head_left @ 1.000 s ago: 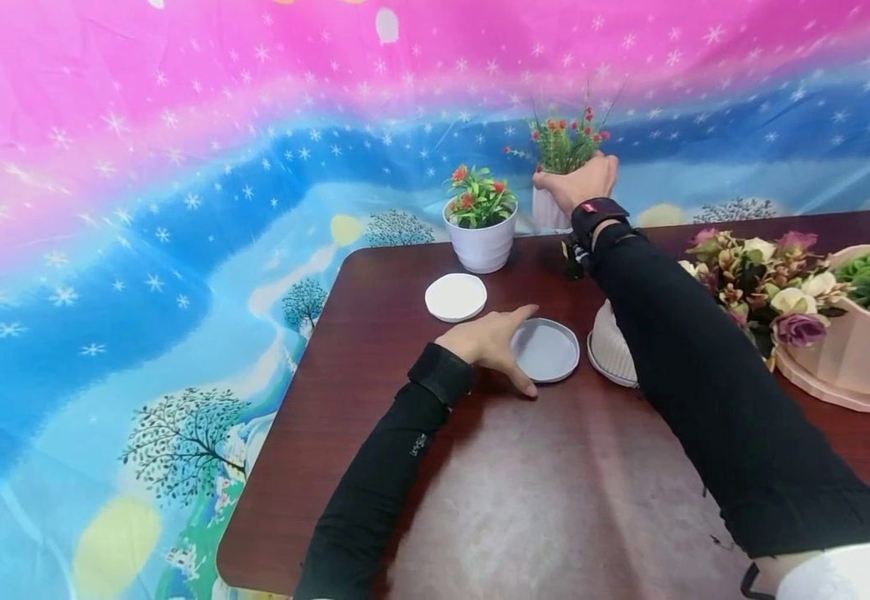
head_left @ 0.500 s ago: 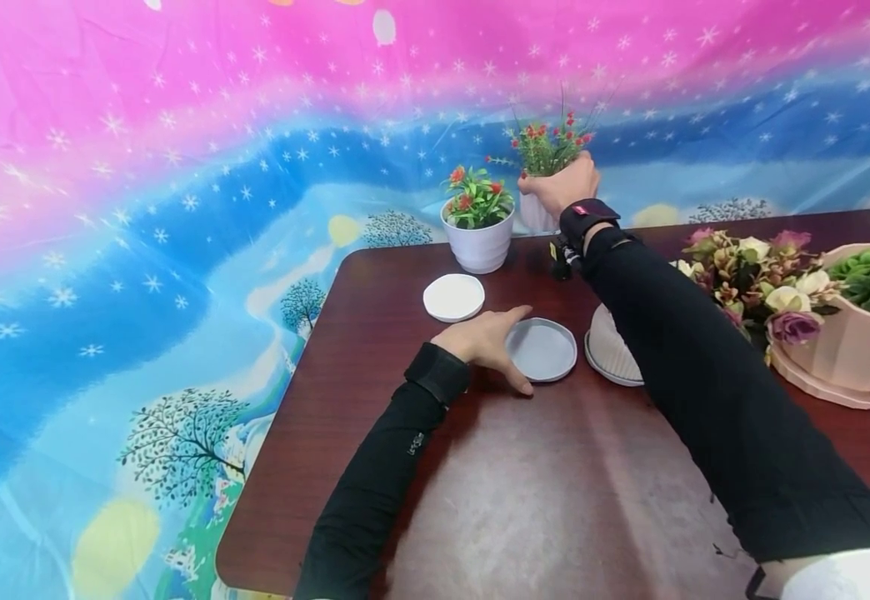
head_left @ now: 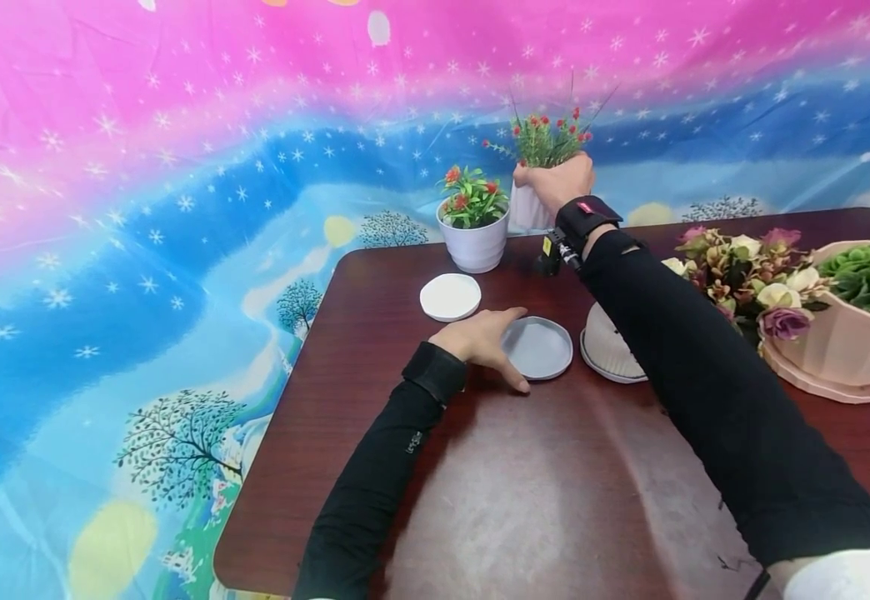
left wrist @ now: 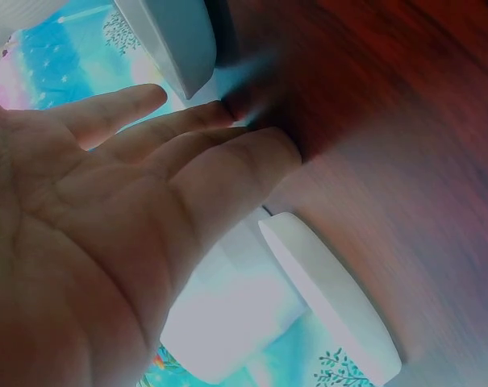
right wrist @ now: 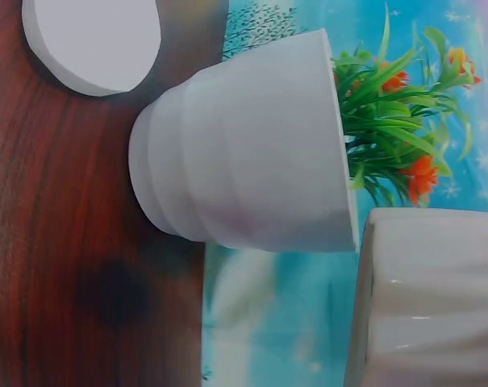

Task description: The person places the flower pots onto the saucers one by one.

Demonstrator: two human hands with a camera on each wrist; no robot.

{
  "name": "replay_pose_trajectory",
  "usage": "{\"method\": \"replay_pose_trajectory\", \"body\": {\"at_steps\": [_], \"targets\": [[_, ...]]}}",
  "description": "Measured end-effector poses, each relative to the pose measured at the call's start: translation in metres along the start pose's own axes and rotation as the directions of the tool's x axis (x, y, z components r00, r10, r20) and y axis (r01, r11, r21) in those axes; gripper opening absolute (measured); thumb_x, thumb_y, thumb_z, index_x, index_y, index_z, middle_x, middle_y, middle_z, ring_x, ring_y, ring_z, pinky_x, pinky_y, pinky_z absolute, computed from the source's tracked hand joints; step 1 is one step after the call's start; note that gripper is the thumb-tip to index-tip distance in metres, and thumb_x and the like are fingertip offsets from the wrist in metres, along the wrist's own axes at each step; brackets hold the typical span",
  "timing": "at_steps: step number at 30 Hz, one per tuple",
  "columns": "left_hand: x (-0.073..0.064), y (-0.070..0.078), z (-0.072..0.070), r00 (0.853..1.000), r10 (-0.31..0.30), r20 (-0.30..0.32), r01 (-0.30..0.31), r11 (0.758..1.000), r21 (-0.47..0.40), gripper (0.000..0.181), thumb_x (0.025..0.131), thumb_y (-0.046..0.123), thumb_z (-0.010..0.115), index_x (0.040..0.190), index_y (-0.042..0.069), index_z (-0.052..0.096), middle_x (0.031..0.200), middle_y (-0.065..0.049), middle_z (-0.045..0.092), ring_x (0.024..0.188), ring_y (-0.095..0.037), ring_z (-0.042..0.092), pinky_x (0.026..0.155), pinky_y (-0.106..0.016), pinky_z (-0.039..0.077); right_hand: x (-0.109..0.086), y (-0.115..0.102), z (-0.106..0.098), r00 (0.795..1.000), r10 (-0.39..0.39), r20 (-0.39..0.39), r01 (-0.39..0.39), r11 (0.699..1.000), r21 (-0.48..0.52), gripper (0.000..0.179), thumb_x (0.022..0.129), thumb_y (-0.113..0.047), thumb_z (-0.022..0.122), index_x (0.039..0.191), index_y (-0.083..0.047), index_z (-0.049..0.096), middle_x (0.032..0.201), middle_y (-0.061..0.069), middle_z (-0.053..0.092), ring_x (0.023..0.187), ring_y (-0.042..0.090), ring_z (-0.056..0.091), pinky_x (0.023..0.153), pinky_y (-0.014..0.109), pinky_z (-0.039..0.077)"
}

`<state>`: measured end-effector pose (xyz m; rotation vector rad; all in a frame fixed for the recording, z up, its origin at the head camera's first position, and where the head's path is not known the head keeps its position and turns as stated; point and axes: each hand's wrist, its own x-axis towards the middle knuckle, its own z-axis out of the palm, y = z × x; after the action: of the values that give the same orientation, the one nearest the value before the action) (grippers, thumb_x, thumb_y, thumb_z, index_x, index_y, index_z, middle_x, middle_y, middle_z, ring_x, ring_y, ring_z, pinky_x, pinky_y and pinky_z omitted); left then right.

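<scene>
My right hand [head_left: 558, 183] grips a white flowerpot [head_left: 529, 207] near its rim, with a red-flowered plant [head_left: 543, 140] in it. In the right wrist view this pot [right wrist: 433, 298] hangs above the table level, beside a white ridged pot [right wrist: 244, 145] with orange flowers. Thumb and fingers spread apart, my left hand [head_left: 480, 337] lies at the left edge of a round grey saucer [head_left: 540, 348]. The left wrist view has its fingers fairly straight; contact with the saucer cannot be made out. A white saucer [head_left: 450, 297] sits just behind that hand.
Right of the grey saucer, a ribbed cream piece [head_left: 612, 343] sits on another saucer, partly behind my right sleeve. A rose bouquet [head_left: 765, 283] and a large pink planter [head_left: 847, 342] stand farther right. The table's [head_left: 345, 400] back edge meets a patterned cloth backdrop.
My right hand has carried the white flowerpot a little to the left, closer to the orange-flowered pot. The left hand and grey saucer stay put; the head view has shifted slightly.
</scene>
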<state>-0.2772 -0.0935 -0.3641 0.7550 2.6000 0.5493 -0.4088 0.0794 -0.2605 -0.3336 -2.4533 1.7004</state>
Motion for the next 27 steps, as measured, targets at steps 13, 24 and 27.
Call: {"method": "replay_pose_trajectory", "body": {"at_steps": [13, 24, 27], "targets": [[0.0, 0.0, 0.001, 1.0, -0.019, -0.006, 0.019, 1.0, 0.008, 0.118, 0.073, 0.046, 0.098, 0.167, 0.014, 0.035, 0.151, -0.009, 0.056, 0.131, -0.02, 0.053, 0.11, -0.038, 0.046, -0.01, 0.0, -0.009, 1.0, -0.014, -0.01, 0.014, 0.998, 0.066, 0.118, 0.081, -0.035, 0.086, 0.173, -0.014, 0.014, 0.172, 0.009, 0.031, 0.153, 0.018, 0.036, 0.121, 0.025, 0.033], [0.0, 0.0, 0.0, 1.0, -0.022, -0.013, 0.022, 1.0, 0.019, 0.118, 0.071, 0.05, 0.098, 0.166, 0.014, 0.037, 0.153, -0.006, 0.055, 0.132, -0.018, 0.052, 0.112, -0.038, 0.046, -0.024, 0.007, -0.019, 1.0, 0.022, 0.019, -0.023, 0.998, 0.065, 0.118, 0.081, -0.033, 0.085, 0.173, -0.015, 0.014, 0.173, 0.008, 0.03, 0.153, 0.019, 0.037, 0.12, 0.029, 0.036], [-0.001, -0.001, 0.0, 1.0, -0.026, -0.01, 0.027, 1.0, 0.014, 0.119, 0.071, 0.05, 0.098, 0.166, 0.014, 0.036, 0.154, -0.006, 0.054, 0.132, -0.018, 0.052, 0.112, -0.039, 0.045, -0.028, 0.008, -0.02, 0.998, 0.037, 0.043, -0.038, 0.998, 0.043, 0.118, 0.082, -0.033, 0.086, 0.173, -0.015, 0.013, 0.172, 0.009, 0.031, 0.152, 0.02, 0.037, 0.12, 0.031, 0.037]]}}
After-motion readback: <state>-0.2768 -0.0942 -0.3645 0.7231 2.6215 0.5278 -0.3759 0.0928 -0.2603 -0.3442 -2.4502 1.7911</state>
